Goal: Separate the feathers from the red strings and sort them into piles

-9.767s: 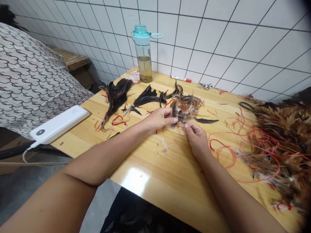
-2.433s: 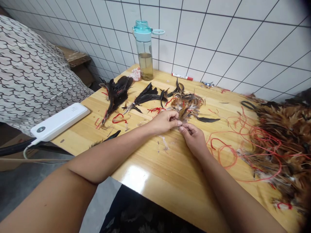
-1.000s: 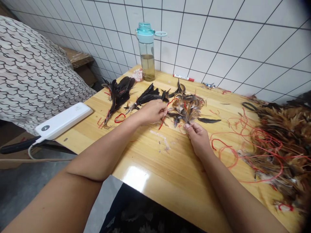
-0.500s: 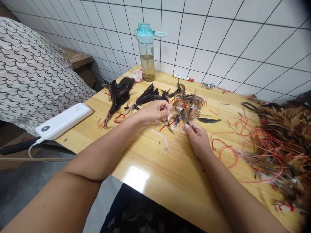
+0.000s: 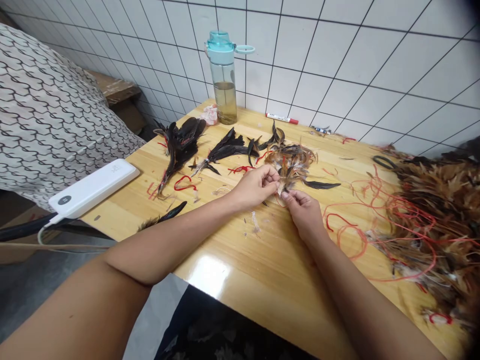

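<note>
My left hand [image 5: 260, 186] is closed, thumb and fingers pinching a pale brown feather [image 5: 282, 186] by its base. Close against it, my right hand [image 5: 302, 204] is also closed, its thumb and forefinger gripping the lower ends of a few brown and dark feathers [image 5: 289, 179]. Both sets of fingertips nearly touch. Just behind them lies a loose pile of brown feathers [image 5: 296, 154] on the wooden table [image 5: 225, 240]. A single black feather [image 5: 321, 185] rests to the right of the pile.
Black feather bunches [image 5: 183, 140] lie at the left. A water bottle [image 5: 225, 80] and a red-capped marker [image 5: 282, 119] are near the tiled wall. Tangled red string [image 5: 360, 240] runs beside a big heap of brown feathers [image 5: 442, 220] at right. A white power bank [image 5: 95, 184] sits at the left edge.
My left hand has moved right and slightly down, bringing a pale brown feather against those in my right hand. My right hand has barely moved. A dark feather now shows beyond my left forearm.
</note>
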A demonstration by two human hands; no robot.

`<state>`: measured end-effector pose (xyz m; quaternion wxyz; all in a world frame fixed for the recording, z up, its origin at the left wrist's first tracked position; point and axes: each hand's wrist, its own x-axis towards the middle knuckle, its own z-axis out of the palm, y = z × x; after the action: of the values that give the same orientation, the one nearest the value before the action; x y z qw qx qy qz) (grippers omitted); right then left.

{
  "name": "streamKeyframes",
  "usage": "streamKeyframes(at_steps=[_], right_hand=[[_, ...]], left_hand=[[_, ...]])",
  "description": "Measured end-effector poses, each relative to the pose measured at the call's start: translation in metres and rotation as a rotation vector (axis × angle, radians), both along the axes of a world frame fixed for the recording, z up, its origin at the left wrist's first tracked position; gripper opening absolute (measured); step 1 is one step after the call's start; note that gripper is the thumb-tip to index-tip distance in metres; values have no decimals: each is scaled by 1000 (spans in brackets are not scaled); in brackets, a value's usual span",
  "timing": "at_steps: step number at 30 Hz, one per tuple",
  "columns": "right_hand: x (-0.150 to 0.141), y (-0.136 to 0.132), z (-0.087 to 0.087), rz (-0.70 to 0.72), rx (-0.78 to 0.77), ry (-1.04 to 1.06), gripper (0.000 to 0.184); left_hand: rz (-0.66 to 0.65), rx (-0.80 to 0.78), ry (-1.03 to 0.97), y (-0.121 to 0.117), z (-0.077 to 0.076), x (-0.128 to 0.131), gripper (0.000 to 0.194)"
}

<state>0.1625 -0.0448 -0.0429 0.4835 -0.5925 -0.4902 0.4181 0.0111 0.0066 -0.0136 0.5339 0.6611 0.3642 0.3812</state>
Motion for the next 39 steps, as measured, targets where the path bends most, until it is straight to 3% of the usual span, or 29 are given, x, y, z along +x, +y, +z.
streamKeyframes(at_steps=[5, 10, 16, 23, 25, 31, 39], right_hand=[[1, 0, 1, 33, -15, 28, 28], [1, 0, 0, 55, -11, 49, 30], [2, -1, 3, 90, -15, 109, 30], [3, -4, 7, 94, -27, 80, 28], [3, -4, 7, 91, -23, 79, 29], [5, -1, 0, 122, 17, 46, 31], [7, 1, -3, 174, 58, -22, 26]], left_hand=[[87, 152, 49, -3, -6, 2, 8], [86, 231, 89, -7, -6, 3, 7], [55, 152, 51, -1, -7, 1, 8], [249, -9, 8, 17, -3, -10, 11], [207, -5, 39, 18, -1, -12, 9], [-165, -45, 105, 9, 0, -8, 15], [-193, -271, -146, 2, -5, -1, 30]])
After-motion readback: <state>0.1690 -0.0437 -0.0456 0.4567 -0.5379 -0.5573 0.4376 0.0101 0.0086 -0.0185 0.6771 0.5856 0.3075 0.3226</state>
